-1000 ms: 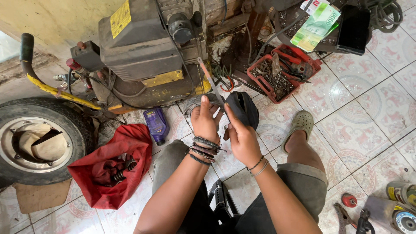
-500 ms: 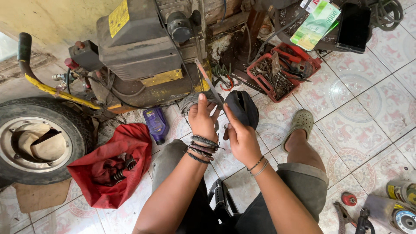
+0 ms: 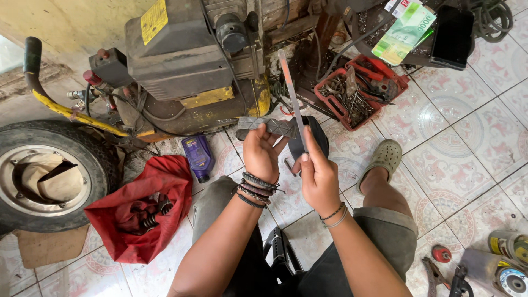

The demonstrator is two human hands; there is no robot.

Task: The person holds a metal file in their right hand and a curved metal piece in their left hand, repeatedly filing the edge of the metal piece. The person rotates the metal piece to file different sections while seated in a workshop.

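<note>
My left hand (image 3: pixel 261 154) grips a flat grey patterned rubber strip (image 3: pixel 268 126), held level in front of the machine. My right hand (image 3: pixel 318 173) holds a long thin metal file (image 3: pixel 291 93) that points up and away, its tip near the machine's base. A dark round part (image 3: pixel 319 142) lies on the floor just behind both hands, partly hidden by them. Bracelets sit on both wrists.
A grey and yellow compressor-like machine (image 3: pixel 181 60) stands ahead. A wheel with tyre (image 3: pixel 47 176) lies at left, a red cloth (image 3: pixel 137 212) with springs beside it, a purple bottle (image 3: pixel 198 157), a red tool tray (image 3: pixel 357 93), banknotes (image 3: pixel 404 33), a phone (image 3: pixel 451 33), cans (image 3: pixel 509 258) at lower right.
Both hands have lifted from the dark round part. The left now holds the rubber strip out level, and the right has raised the file upright.
</note>
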